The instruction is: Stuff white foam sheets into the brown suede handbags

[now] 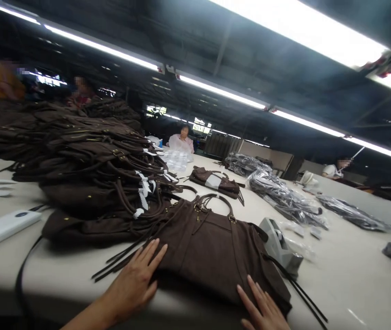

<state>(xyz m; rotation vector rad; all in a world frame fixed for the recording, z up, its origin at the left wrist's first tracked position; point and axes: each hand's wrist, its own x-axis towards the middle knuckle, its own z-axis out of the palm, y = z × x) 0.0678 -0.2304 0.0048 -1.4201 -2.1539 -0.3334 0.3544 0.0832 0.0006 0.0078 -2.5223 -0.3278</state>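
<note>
A dark brown handbag [212, 252] lies on the pale table in front of me, its two handles pointing away and long dark cords trailing off both sides. My left hand [135, 277] rests at the bag's left lower edge with fingers stretched out. Near the right lower part of the bag, my right hand [264, 307] has its fingers spread on or just over the surface; its wrist is cut off by the frame. Neither hand grips anything. Just beyond the bag's right side stands a grey tape dispenser [279, 250], partly covered by it.
A tall heap of brown bags [88, 169] with white tags fills the left. Plastic-wrapped bags [274, 190] lie at the back right. Another brown bag [214, 181] sits mid-table. A white flat device [6, 229] lies far left. A person [181, 140] is across the table.
</note>
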